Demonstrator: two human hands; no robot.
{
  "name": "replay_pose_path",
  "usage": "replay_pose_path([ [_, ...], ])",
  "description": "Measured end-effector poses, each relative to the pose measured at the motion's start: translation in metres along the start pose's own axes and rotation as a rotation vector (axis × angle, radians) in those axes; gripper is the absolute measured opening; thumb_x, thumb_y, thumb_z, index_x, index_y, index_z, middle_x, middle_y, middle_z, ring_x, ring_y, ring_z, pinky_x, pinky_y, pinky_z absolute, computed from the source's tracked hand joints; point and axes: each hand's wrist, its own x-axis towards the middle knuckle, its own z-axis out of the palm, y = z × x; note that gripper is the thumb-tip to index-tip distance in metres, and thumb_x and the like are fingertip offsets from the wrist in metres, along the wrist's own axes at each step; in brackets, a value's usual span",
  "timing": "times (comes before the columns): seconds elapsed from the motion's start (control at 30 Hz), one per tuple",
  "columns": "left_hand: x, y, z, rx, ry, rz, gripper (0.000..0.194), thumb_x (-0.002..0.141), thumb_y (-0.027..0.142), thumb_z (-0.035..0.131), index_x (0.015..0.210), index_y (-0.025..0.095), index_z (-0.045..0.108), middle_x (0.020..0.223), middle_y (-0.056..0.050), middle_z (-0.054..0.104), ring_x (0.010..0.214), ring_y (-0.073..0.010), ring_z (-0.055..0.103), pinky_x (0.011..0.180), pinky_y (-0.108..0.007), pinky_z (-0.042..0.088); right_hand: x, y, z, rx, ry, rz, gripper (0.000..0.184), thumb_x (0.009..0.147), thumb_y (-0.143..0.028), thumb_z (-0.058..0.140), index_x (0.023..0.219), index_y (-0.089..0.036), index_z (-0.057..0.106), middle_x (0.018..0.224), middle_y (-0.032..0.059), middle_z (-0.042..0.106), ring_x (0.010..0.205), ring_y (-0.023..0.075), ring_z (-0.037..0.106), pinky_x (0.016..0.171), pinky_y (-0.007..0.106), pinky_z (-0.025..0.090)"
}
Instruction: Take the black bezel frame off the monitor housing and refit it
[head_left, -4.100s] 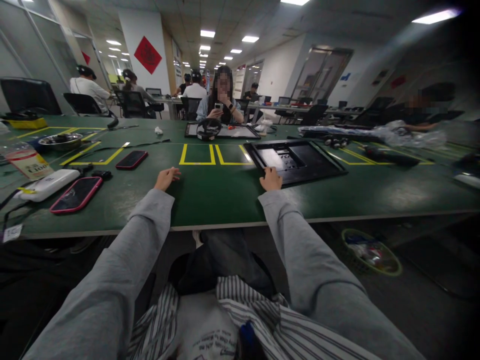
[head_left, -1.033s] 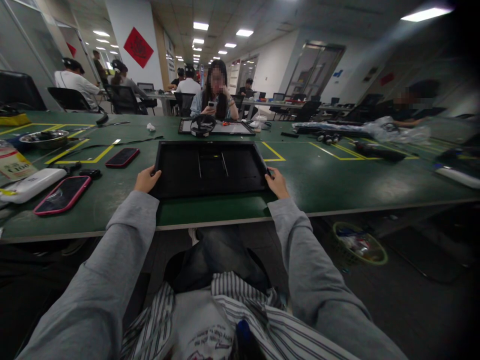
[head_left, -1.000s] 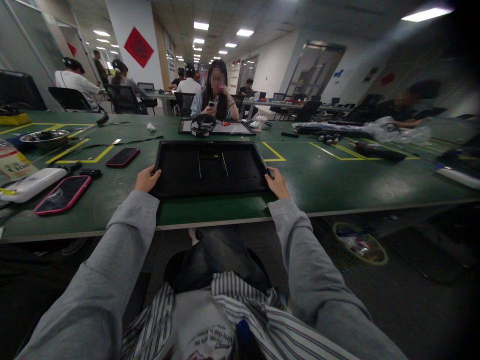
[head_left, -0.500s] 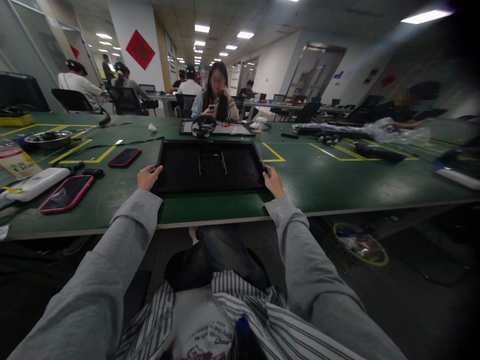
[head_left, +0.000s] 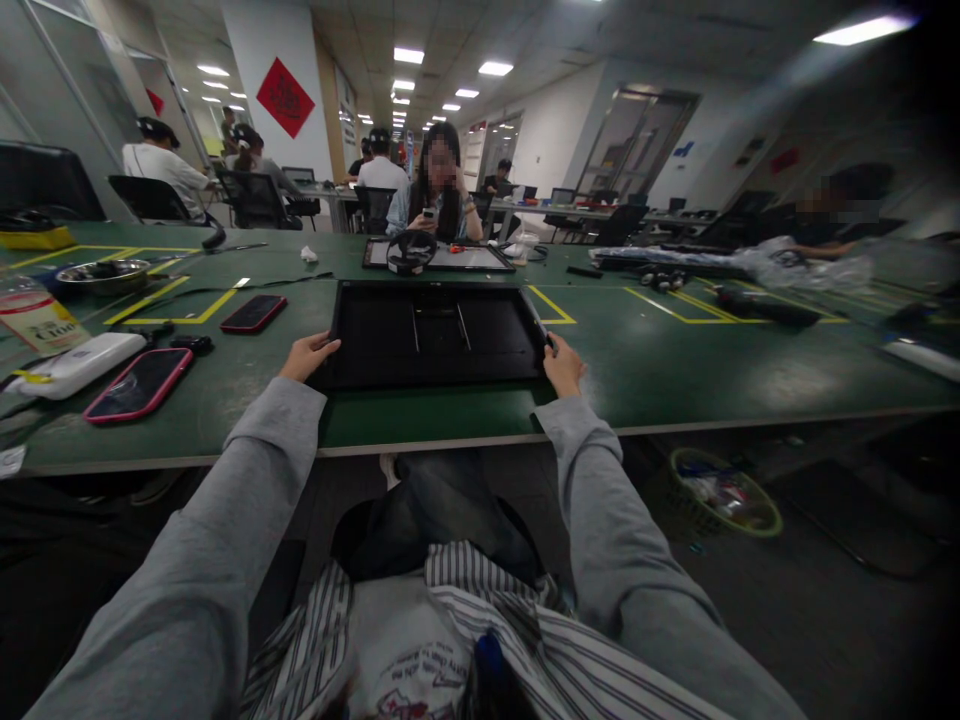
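Note:
A shallow black rectangular casing (head_left: 375,345), which looks like a monitor back cover, lies at the near side of the green table with its hollow side up. Two thin light strips run across its middle. My left hand (head_left: 307,357) grips the casing's left edge, thumb on the rim and fingers mostly hidden beneath. At the opposite edge, my right hand (head_left: 564,365) holds the rim the same way, thumb uppermost.
Beyond the casing, a flat framed panel (head_left: 480,258) carries a dark coiled roll (head_left: 410,252). Phones (head_left: 139,385), a white device (head_left: 79,365), a bottle (head_left: 37,318) and a metal bowl (head_left: 105,275) sit left. A basket (head_left: 724,490) stands below the table; a person sits opposite.
The casing has shifted slightly to the right on the table, both hands moving with it and keeping their grip on its sides. The camera view has also moved a little.

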Motion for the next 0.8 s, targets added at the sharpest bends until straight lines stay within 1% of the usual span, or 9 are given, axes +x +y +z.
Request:
replay_pose_path([
  [0.1,-0.004,0.004,0.000,-0.051,-0.061,-0.050,0.083,0.060,0.067,0.087,0.120,0.010,0.077,0.103,-0.013,0.079,0.098,-0.0286,0.074,0.093,-0.043,0.060,-0.005,0.003,-0.007,-0.036,0.116,0.103,0.045,0.093,-0.031,0.054,0.135,-0.023,0.069,0.124,0.0186,0.069,0.127,0.0390,0.053,0.108,0.071,0.031],
  [0.2,-0.006,0.006,0.001,-0.097,-0.101,-0.045,0.090,0.055,0.079,0.083,0.114,0.011,0.078,0.106,-0.015,0.078,0.091,-0.0265,0.073,0.086,-0.042,0.060,-0.011,0.000,-0.015,-0.010,0.228,0.144,0.045,0.091,-0.033,0.055,0.133,-0.021,0.067,0.134,0.0218,0.061,0.135,0.0415,0.044,0.108,0.072,0.027],
  [0.3,-0.007,0.008,0.003,-0.105,-0.100,-0.060,0.086,0.060,0.082,0.079,0.109,0.011,0.079,0.110,-0.017,0.077,0.091,-0.0273,0.073,0.084,-0.042,0.061,-0.020,-0.015,-0.021,0.042,0.341,0.135,0.046,0.090,-0.024,0.047,0.133,-0.020,0.062,0.141,0.0232,0.053,0.140,0.0415,0.038,0.111,0.071,0.026],
  [0.37,-0.007,0.010,0.004,-0.100,-0.095,-0.078,0.082,0.069,0.082,0.074,0.109,0.010,0.078,0.111,-0.019,0.077,0.093,-0.0283,0.073,0.084,-0.042,0.061,-0.030,-0.037,-0.019,0.084,0.358,0.101,0.049,0.089,-0.020,0.042,0.136,-0.020,0.058,0.143,0.0231,0.049,0.142,0.0415,0.035,0.111,0.071,0.027],
  [0.43,-0.008,0.012,0.005,-0.110,-0.093,-0.094,0.080,0.079,0.081,0.067,0.112,0.008,0.077,0.111,-0.021,0.076,0.096,-0.0292,0.074,0.087,-0.042,0.061,-0.048,-0.071,-0.011,0.128,0.297,0.024,0.051,0.090,-0.020,0.039,0.140,-0.020,0.055,0.145,0.0229,0.047,0.142,0.0419,0.034,0.112,0.071,0.028],
  [0.5,-0.008,0.013,0.004,-0.130,-0.092,-0.112,0.081,0.086,0.080,0.059,0.117,0.008,0.076,0.113,-0.022,0.076,0.100,-0.0301,0.074,0.090,-0.044,0.060,-0.078,-0.118,0.005,0.170,0.177,-0.107,0.052,0.093,-0.023,0.037,0.143,-0.020,0.054,0.145,0.0212,0.048,0.141,0.0406,0.035,0.112,0.067,0.031],
  [0.6,-0.008,0.012,0.002,-0.161,-0.106,-0.123,0.086,0.088,0.083,0.050,0.122,0.008,0.075,0.123,-0.023,0.074,0.104,-0.0303,0.074,0.095,-0.044,0.059,-0.140,-0.201,0.039,0.189,-0.063,-0.395,0.052,0.099,-0.032,0.036,0.147,-0.018,0.052,0.150,0.0190,0.049,0.142,0.0356,0.038,0.116,0.057,0.033],
  [0.7,-0.007,0.009,0.001,-0.153,-0.109,-0.115,0.098,0.085,0.091,0.039,0.124,0.008,0.075,0.126,-0.022,0.073,0.109,-0.0302,0.073,0.099,-0.044,0.057,-0.201,-0.274,0.071,0.122,-0.275,-0.676,0.055,0.103,-0.038,0.037,0.155,-0.022,0.047,0.164,0.0141,0.040,0.153,0.0332,0.029,0.122,0.053,0.027],
  [0.8,-0.005,0.006,0.001,-0.134,-0.109,-0.096,0.106,0.083,0.095,0.029,0.120,0.007,0.077,0.120,-0.023,0.075,0.115,-0.0312,0.072,0.104,-0.044,0.054,-0.235,-0.312,0.089,-0.001,-0.435,-0.715,0.056,0.101,-0.028,0.039,0.155,-0.014,0.048,0.168,0.0178,0.037,0.156,0.0362,0.027,0.122,0.053,0.026],
])
